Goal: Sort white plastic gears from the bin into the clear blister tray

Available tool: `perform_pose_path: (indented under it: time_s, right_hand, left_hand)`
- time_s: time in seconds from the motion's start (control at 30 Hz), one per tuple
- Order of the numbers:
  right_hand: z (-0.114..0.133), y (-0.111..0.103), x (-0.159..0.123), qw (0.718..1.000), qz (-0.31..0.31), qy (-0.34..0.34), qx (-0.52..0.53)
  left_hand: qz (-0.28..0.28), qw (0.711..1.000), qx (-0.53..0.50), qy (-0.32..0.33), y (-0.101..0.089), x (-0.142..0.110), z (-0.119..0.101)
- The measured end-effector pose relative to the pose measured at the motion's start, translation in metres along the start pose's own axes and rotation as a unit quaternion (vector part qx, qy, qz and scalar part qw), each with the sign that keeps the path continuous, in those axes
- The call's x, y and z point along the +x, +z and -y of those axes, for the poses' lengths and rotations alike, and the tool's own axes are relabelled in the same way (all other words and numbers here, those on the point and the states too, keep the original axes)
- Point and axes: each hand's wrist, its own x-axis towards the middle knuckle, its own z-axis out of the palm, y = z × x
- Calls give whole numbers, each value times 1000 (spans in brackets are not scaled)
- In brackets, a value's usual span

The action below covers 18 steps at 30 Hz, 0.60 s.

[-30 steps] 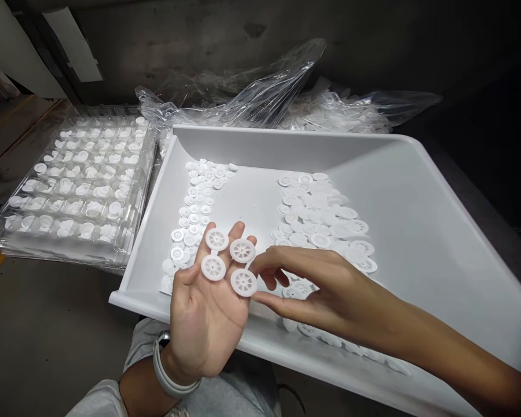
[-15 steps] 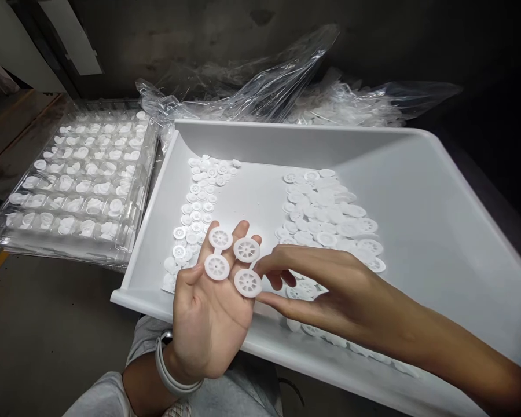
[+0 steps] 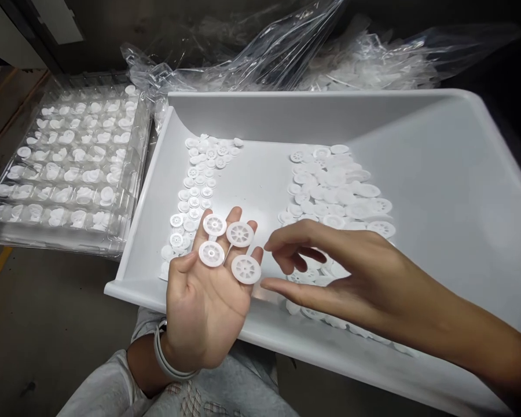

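Observation:
My left hand is palm up over the near edge of the white tray, fingers stretched out. Across its fingers it holds several white plastic wheels with spoked centres, joined in part by thin white runners. My right hand is to the right, thumb and forefinger apart and nothing between them. Its fingertips point at the nearest wheel without touching it. Below and behind the right hand is a pile of larger white wheels, partly covered by it. Smaller white wheels lie along the tray's left side.
Left of the tray stands a stack of clear compartment trays with white parts in the cells. Crumpled clear plastic bags lie behind the tray's back wall, one with pale parts in it. The tray's raised walls surround the wheels at the back and sides.
My right hand has let go of the near right wheel and moved slightly right. The wheels remain on my left hand. The camera view has shifted a little.

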Motion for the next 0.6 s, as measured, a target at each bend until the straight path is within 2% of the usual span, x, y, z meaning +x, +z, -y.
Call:
perform_pose_path:
  time_s: [0.13,0.3,0.5,0.6]
  right_hand:
    - [2,2,-1,999,-16,32,18]
    - [0,0,-2,999,-3,50,16]
    - [-6,1,-3,998,41,56,-11]
    - [-9,-1,-4,995,57,80,-21]
  left_hand:
    - [1,1000,5,0,-1,0,1]
    - [-12,1000,26,-8,-1,-1,-1]
    - [-10,999,25,-25,0,-2,-3]
    - [-14,999,31,-23,1,-1,-4]
